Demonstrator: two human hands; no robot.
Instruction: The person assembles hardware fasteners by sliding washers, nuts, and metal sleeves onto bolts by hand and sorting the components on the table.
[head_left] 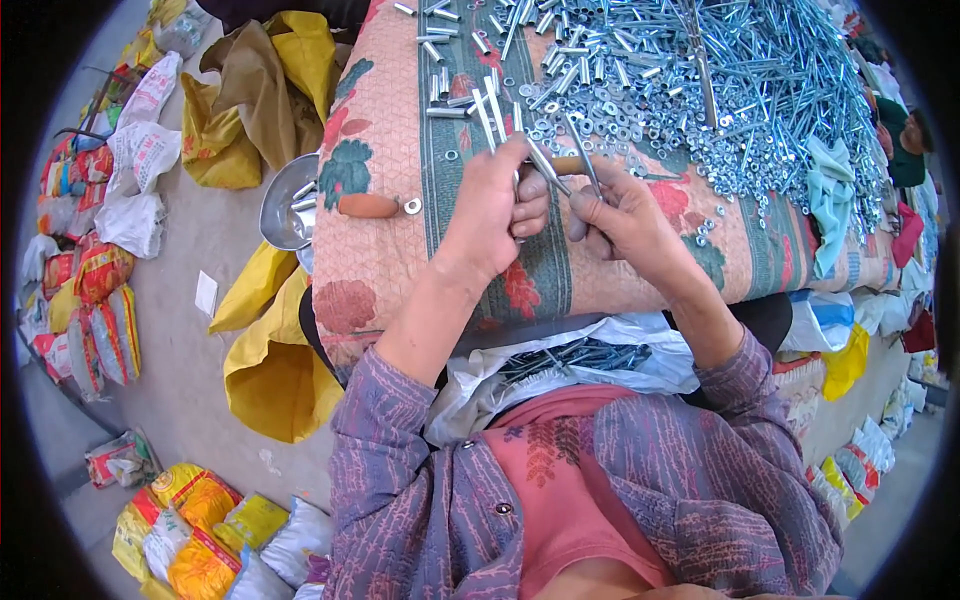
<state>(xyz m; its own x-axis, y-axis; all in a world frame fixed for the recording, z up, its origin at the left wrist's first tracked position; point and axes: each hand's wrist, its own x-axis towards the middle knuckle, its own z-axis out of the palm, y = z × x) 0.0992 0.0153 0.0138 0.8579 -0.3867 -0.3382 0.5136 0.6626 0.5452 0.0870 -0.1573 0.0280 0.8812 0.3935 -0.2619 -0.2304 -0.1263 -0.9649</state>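
My left hand [497, 205] is closed around several shiny metal tubes [491, 112], whose ends stick up past the fingers. Another tube [546, 160] slants from its thumb toward my right hand [625, 215]. Between the thumb and fingers of the right hand is a slim dark metal rod [583, 152], probably a bolt; its lower end is hidden. Both hands are close together above the patterned cloth [385, 265] on the table. Beyond them lie loose metal sleeves [575, 75], washers [610, 125] and a large heap of long bolts [770, 70].
A wooden handle [367, 206] lies beside a washer [412, 206] at the left. A metal bowl [285, 215] holding sleeves stands by the table edge. On my lap, a white sack [465, 385] contains dark bolts [580, 358]. A pale blue cloth [829, 195] lies right; yellow sacks [285, 375] lie left.
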